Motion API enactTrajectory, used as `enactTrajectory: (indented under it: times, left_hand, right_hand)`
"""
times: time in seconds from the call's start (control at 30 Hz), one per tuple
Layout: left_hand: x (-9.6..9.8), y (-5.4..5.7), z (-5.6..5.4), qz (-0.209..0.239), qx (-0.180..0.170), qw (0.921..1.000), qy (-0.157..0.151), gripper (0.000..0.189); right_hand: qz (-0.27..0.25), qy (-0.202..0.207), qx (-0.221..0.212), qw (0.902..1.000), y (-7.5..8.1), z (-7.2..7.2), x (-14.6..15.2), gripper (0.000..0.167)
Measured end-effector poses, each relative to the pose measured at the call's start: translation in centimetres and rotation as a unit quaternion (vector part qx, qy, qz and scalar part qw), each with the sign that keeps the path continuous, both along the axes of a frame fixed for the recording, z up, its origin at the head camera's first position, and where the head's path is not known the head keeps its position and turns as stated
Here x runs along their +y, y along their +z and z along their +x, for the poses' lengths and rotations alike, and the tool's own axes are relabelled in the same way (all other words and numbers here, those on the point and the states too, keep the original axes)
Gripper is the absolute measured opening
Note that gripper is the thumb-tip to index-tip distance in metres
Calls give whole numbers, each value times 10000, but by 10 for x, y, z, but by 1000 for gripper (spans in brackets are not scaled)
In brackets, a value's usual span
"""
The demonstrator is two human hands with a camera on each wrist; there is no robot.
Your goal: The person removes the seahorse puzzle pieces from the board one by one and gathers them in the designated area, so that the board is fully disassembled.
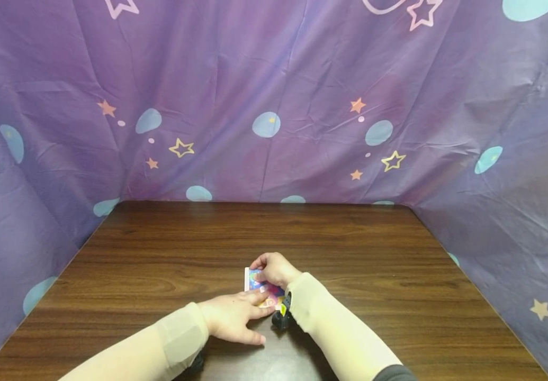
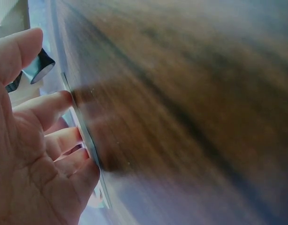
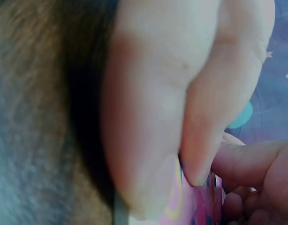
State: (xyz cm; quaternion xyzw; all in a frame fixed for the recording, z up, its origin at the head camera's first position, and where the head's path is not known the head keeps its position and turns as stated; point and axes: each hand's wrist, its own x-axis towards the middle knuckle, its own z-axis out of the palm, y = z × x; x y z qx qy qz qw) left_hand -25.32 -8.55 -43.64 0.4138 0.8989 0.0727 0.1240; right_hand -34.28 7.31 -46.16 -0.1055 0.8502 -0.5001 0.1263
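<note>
A small flat card (image 1: 253,281) with a bright blue, pink and yellow picture and a white border lies on the table. My left hand (image 1: 234,316) rests on its lower part, fingers stretched and thumb spread apart. Seen from the left wrist, the fingertips of the left hand (image 2: 45,150) press on the card's thin, pale edge-on sheet (image 2: 90,143). My right hand (image 1: 276,271) bends over the top of the card, its thumb and index finger pinching near the upper left corner. In the right wrist view, curled fingers (image 3: 148,117) cover much of the pink printed surface (image 3: 200,201).
The dark wood-grain table (image 1: 169,238) extends around both hands. A purple curtain (image 1: 235,79) printed with stars and blue ovals hangs behind it and at both sides. Small black devices (image 1: 280,319) sit under the wrists, held by pale wrist bands (image 1: 183,336).
</note>
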Motion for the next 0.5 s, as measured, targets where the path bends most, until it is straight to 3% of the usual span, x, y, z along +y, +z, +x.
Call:
enactTrajectory:
  times: [0.23,0.5]
  left_hand:
    - [0,1,0,-28,-52,10000,42,71]
    - [1,2,1,-2,-34,10000,37,71]
  right_hand:
    - [-41,11,65,10000,-1,-1,0,25]
    - [758,119,566,9954,6,1,-2,21]
